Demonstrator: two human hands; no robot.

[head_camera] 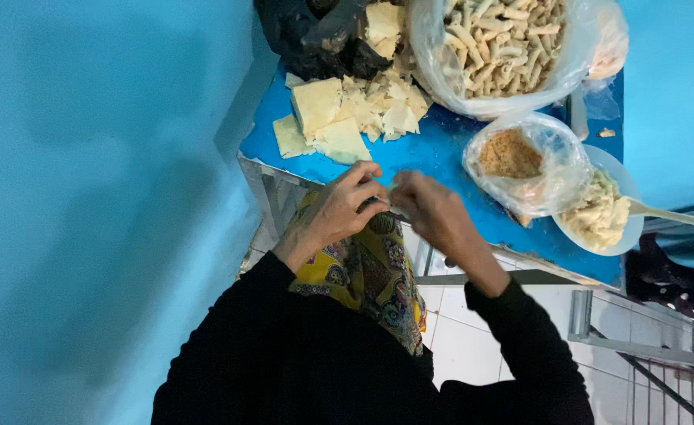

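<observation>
Blue surface (441, 153) carries everything I see. My left hand (339, 208) and right hand (433, 208) meet at its near edge, fingertips pinched together on a small pale piece (392, 194) that is mostly hidden between them. Just beyond lie pale square wrappers (339, 118). Farther off a clear bag of rolled pieces (496, 47), a smaller bag of brown crumbs (512, 157) and a white bowl of filling (599, 216) stand to the right.

A glossy painted blue tabletop (441, 153) is seen; clear, shiny plastic bags (555, 169) are crinkled; the pale wrapper sheets (319, 106) look matt; patterned cloth (370, 275) appears smooth.
</observation>
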